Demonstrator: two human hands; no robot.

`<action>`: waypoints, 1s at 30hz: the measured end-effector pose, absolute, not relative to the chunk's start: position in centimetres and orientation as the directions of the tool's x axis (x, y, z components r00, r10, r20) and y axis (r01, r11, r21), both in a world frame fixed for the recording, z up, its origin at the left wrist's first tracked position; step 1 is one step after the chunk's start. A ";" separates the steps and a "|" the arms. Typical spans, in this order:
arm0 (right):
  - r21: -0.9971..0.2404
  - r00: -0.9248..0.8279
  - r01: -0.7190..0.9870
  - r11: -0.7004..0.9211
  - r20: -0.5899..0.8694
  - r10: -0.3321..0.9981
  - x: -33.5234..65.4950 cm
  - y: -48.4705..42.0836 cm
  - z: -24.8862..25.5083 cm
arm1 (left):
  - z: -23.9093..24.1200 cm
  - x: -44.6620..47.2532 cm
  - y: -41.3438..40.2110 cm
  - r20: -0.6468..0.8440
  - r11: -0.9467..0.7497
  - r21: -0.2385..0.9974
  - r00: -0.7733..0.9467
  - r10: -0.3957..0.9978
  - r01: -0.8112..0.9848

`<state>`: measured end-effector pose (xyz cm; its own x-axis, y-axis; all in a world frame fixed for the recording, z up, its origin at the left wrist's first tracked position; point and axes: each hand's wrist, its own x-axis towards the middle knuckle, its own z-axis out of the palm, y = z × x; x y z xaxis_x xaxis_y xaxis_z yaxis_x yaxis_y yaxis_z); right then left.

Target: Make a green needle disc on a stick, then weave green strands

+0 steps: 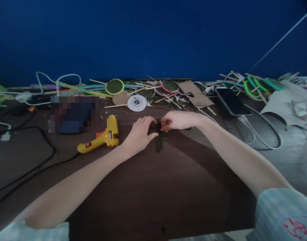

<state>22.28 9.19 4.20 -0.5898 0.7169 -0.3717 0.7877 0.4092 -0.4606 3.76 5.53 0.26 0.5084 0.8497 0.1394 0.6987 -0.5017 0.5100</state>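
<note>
At far left I count 2 black cables (49, 147) crossing the dark table (168, 187), then 1 blurred block (73, 113) I cannot read. Next comes 1 yellow glue gun (103, 137), lying on its side just left of the left hand (139, 134). That hand is closed, thumb and fingers pinching the far end of the dark green strips (158, 144), which lie mid-table with their near ends pointing toward me. I cannot count the strips: they merge in the dim light, and fingers hide their tops. The right hand (177, 120) pinches the same end from the right. Farther back sits 1 white round label (137, 103). At right, 1 phone (231, 100) lies face up beside 1 white cable (269, 134).
</note>
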 end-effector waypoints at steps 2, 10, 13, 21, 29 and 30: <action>-0.453 -0.581 0.794 0.405 -0.370 0.725 22.3 9.2 4.2 | 0.3 3.7 5.5 0.126 -0.487 0.534 0.504 0.854 0.691; -0.451 -0.553 0.811 0.372 -0.387 0.737 22.3 9.2 4.5 | 0.6 3.9 5.5 0.094 -0.455 0.559 0.492 0.865 0.693; -0.454 -0.562 0.808 0.376 -0.400 0.724 22.3 9.1 4.5 | 0.7 3.9 5.5 0.094 -0.465 0.544 0.500 0.861 0.699; -0.475 -0.593 0.789 0.390 -0.424 0.685 22.3 8.9 4.6 | 0.6 3.9 5.5 0.097 -0.463 0.542 0.495 0.864 0.701; -0.415 -0.552 0.826 0.381 -0.460 0.696 22.2 9.0 4.8 | 0.3 3.9 5.7 0.110 -0.471 0.552 0.500 0.859 0.688; -0.416 -0.554 0.825 0.383 -0.459 0.695 22.2 9.0 4.8 | 0.2 4.0 5.7 0.113 -0.473 0.554 0.500 0.858 0.685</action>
<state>22.17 9.01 4.85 -0.5537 0.6950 -0.4586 0.8250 0.3828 -0.4159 3.95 5.75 0.24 0.5003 0.8584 0.1134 0.6855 -0.4726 0.5539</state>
